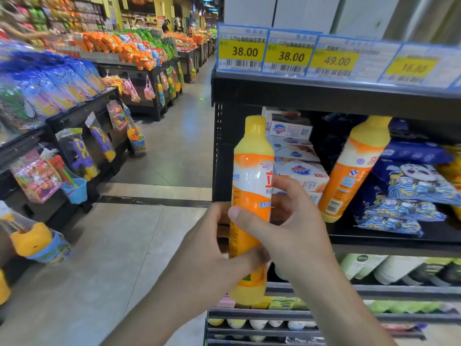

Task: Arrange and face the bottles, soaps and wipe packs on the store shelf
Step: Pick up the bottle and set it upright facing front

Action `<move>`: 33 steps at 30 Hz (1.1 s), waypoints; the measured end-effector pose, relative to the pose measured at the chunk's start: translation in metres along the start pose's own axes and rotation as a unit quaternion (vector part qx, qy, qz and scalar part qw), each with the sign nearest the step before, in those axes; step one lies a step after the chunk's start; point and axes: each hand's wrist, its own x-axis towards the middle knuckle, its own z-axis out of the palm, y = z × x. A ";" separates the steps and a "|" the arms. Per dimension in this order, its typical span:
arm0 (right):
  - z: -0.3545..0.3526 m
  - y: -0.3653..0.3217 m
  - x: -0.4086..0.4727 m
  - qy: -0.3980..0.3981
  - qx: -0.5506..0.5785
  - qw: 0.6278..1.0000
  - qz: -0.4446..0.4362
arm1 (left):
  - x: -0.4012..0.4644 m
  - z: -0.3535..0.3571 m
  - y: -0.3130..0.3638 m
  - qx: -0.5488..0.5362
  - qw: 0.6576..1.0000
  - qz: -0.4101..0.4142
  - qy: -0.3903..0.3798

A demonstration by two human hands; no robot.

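Right hand: I see my right hand (296, 226) curled round the middle of the bottle (252, 186), thumb in front, fingers wrapped behind.
Left hand: my left hand (212, 255) grips the bottle lower down, thumb across the front near the bottom, fingers behind.
Grip: both hands hold tight on the one bottle; neither is spread.
Bottle: it is in the air, in front of the left end of the shelf (374, 239), not resting on it.
Long way: the bottle stands almost straight up, cap at 12 o'clock, base at 6 o'clock.
Label: the front label looks turned toward 3 o'clock, so I think it needs a twist to face me.
Where it goes: the shelf floor lies toward 2 o'clock from my grip, and the open spot looks to be between the soap boxes (299, 156) and the second bottle (354, 168).
Nearer hand: my right hand is nearer that spot, so I judge it should lead.
Second bottle: it leans, cap at 1 o'clock, against the wipe packs (411, 186).
Risk: I think my bottle could bump the leaning one going in.
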 end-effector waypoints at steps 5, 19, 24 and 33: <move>-0.006 0.004 0.002 -0.028 0.039 0.998 0.026 | 0.008 -0.013 -0.010 -0.008 0.997 0.002 -0.082; -0.022 -0.003 0.002 -0.118 0.156 0.978 0.078 | 0.011 -0.024 -0.017 -0.084 0.985 -0.056 -0.139; -0.025 -0.002 0.002 -0.144 0.177 0.970 0.083 | 0.010 -0.025 -0.018 -0.093 0.986 -0.053 -0.124; -0.029 0.001 0.000 -0.171 0.261 0.940 0.135 | 0.010 -0.020 -0.015 -0.103 0.978 -0.043 -0.174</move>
